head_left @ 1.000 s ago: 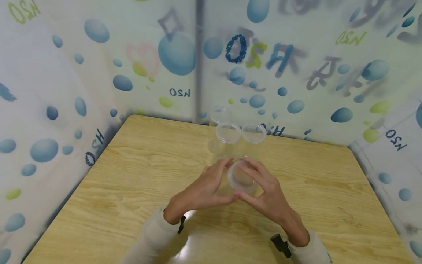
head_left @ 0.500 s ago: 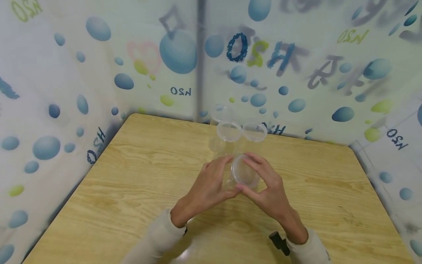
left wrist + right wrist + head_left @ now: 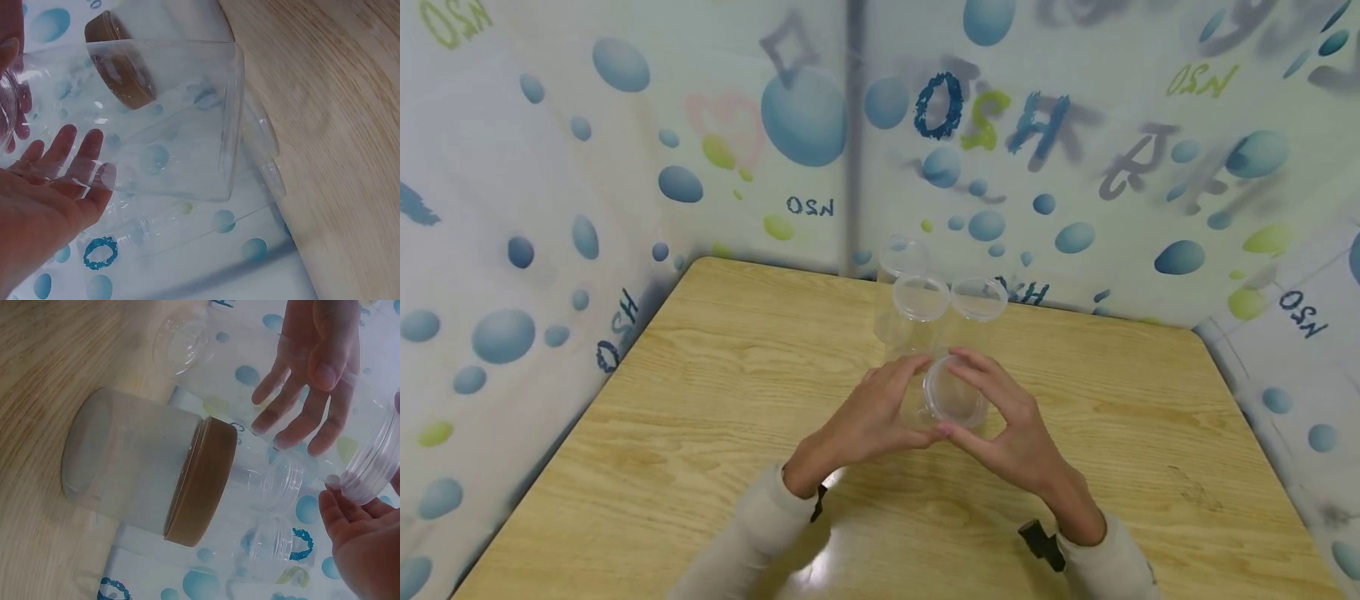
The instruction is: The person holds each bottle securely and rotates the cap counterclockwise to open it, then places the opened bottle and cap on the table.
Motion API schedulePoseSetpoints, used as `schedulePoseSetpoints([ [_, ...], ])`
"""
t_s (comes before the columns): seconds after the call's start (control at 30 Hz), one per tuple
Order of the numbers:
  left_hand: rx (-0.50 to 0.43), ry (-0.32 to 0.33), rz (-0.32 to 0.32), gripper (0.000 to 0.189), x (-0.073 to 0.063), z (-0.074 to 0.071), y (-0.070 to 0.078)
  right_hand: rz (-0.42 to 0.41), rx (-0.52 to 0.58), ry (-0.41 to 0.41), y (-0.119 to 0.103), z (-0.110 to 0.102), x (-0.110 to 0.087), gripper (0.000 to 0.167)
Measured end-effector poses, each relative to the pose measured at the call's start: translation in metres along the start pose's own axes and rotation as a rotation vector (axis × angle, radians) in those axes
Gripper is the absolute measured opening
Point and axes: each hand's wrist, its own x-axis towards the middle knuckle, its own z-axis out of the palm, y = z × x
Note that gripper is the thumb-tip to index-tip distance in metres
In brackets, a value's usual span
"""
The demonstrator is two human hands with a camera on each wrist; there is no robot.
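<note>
A tall clear plastic jar with a clear screw lid [image 3: 957,392] is between both hands, in front of the body. My left hand [image 3: 868,421] holds the jar's side with thumb and fingers spread round it; its fingers show through the clear wall [image 3: 175,137] in the left wrist view. With thumb and fingertips my right hand [image 3: 1011,425] grips the rim of the lid [image 3: 375,459]. The lid is on the jar's mouth. Whether the jar's base touches the table cannot be told.
Three similar clear jars stand behind, one at the back [image 3: 902,257], one at middle [image 3: 921,298] and one at right [image 3: 979,300]. Both wrist views show a jar with a brown lid [image 3: 203,481]. Patterned curtains [image 3: 805,117] border the wooden table [image 3: 737,375].
Both hands and the held jar shifted slightly away from the body and to the right, then came back a little. The right hand stays on the lid; the standing jars have not moved.
</note>
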Motion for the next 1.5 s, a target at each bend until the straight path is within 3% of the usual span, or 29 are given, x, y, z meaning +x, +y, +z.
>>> schedulePoseSetpoints([
  [0.2,-0.025,-0.020,-0.024,0.084,0.003,-0.001,-0.001,0.016,-0.010,-0.056,0.001,-0.003,0.002,0.075],
  [0.4,0.072,0.034,-0.047,0.088,0.005,0.003,-0.001,0.099,-0.174,-0.036,0.001,-0.001,0.002,0.083],
  [0.67,0.196,0.084,-0.058,0.083,0.007,0.007,-0.005,0.156,-0.333,0.021,0.004,0.004,0.005,0.074],
  [0.87,0.199,0.095,-0.037,0.076,0.011,0.009,-0.009,0.170,-0.320,0.036,0.007,0.004,0.007,0.070],
  [1.07,0.195,0.079,-0.032,0.076,0.014,0.008,-0.012,0.120,-0.302,0.036,0.012,0.003,0.009,0.069],
  [1.5,0.107,0.003,-0.056,0.084,0.014,0.001,-0.018,0.060,-0.252,-0.046,0.016,-0.002,0.010,0.072],
])
